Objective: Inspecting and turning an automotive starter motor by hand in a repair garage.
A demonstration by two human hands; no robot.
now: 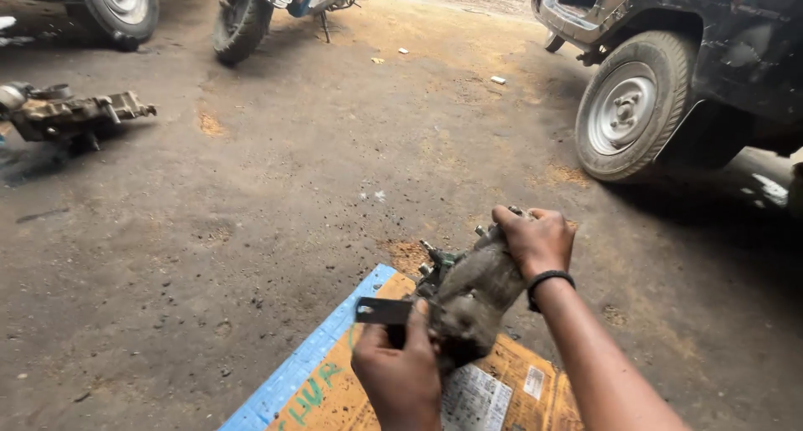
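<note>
— What do the hands hold?
— Left hand (pixel 398 371) pinches a flat dark blade (pixel 383 310); right hand (pixel 536 240) grips the grimy metal part (pixel 473 297) from the top, held above the cardboard (pixel 335 397).
— Beyond them?
— Dirt floor (pixel 276 188), another part (pixel 71 113) on the left, a car wheel (pixel 631 105) on the right, a scooter (pixel 276 4) farthest.

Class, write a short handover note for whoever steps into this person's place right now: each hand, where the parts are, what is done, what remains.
Left hand: grips a flat dark blade, laid against the part.
Right hand: clamps the top of the grimy metal engine part, held above the cardboard sheet.
Done: the part is lifted and steadied.
Left: it is dirt-caked all over; nothing looks cleaned or removed.
Nearby: another greasy assembly on the ground, far left.
</note>
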